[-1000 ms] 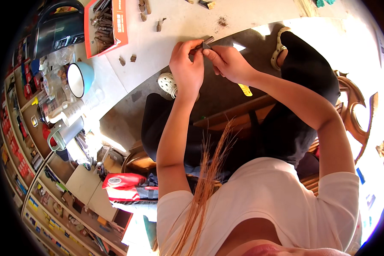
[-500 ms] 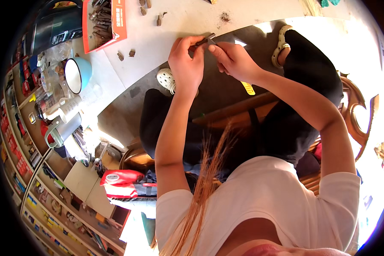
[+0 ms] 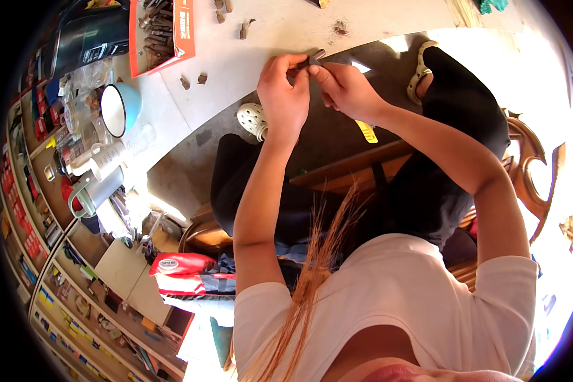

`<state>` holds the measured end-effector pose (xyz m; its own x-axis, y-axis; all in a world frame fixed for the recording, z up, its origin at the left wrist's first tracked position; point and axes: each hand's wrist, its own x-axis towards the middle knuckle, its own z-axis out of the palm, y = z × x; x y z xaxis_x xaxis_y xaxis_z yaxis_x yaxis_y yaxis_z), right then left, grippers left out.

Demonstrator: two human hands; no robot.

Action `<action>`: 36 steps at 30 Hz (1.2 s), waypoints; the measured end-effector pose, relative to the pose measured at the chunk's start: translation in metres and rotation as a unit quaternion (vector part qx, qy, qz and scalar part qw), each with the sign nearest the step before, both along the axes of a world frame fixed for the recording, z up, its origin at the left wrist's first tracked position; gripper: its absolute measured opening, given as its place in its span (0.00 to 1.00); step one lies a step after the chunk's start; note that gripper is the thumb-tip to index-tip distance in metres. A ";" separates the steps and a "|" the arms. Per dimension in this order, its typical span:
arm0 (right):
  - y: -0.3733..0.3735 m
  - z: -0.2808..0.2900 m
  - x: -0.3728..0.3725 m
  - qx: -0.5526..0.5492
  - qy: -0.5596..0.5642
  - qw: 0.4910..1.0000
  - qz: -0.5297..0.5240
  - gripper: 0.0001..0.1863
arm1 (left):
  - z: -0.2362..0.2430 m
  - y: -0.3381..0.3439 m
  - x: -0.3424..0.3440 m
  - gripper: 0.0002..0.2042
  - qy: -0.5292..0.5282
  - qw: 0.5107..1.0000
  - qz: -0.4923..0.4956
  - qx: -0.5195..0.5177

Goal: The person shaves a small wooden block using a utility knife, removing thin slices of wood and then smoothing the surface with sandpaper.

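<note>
1. Far left: tall shelves (image 3: 99, 293) packed with small, many-coloured goods.
2. At the left end of a pale desk (image 3: 229, 70), a dark kettle (image 3: 89, 44) with a glossy side.
3. Nearer the wearer at that same end, a light-blue mug (image 3: 132, 107), its white inside facing left.
4. Right of the kettle, toward the top of the view, an orange-red box (image 3: 184, 28) filled with slim brown metal-looking pieces (image 3: 156, 32).
5. Between the box and the desk's near edge, two brown stubs (image 3: 202, 79) lie close together; farther from that edge, right of the box, more stubs (image 3: 242, 31) lie loose.
6. Below the near edge, a pale clog (image 3: 253, 119) with holes shows on the floor.
7. The left hand (image 3: 285, 83), at the near edge, has its fingertips pinched narrowly around a slim dark rod (image 3: 319, 53), whose tip points up and right.
8. Against the rod, just at the near edge, is a small dark block (image 3: 312, 62); the fingers hide how far the two touch.
9. The right hand (image 3: 347, 92) meets the left, thumb and curled fingers closed tightly on the block.
10. Above the hands, a brown smudge (image 3: 340, 27) marks the desktop.
11. Toward the desk's right end, a straw-coloured bundle (image 3: 463, 13), then a green cloth (image 3: 490, 5).
</note>
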<state>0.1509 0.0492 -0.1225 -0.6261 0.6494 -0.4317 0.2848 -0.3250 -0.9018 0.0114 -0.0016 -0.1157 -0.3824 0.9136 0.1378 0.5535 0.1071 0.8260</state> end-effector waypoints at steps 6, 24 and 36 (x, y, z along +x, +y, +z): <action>-0.003 -0.001 -0.002 0.007 -0.003 1.000 -0.003 0.26 | -0.003 0.000 -0.001 0.08 -0.003 1.000 -0.002 0.001; 0.009 -0.003 0.001 0.060 -0.062 0.996 -0.015 0.26 | -0.002 -0.002 0.000 0.07 -0.004 1.000 0.002 0.005; -0.001 0.002 0.003 0.056 -0.051 0.997 0.036 0.28 | 0.001 0.000 -0.002 0.06 0.002 1.000 -0.004 -0.013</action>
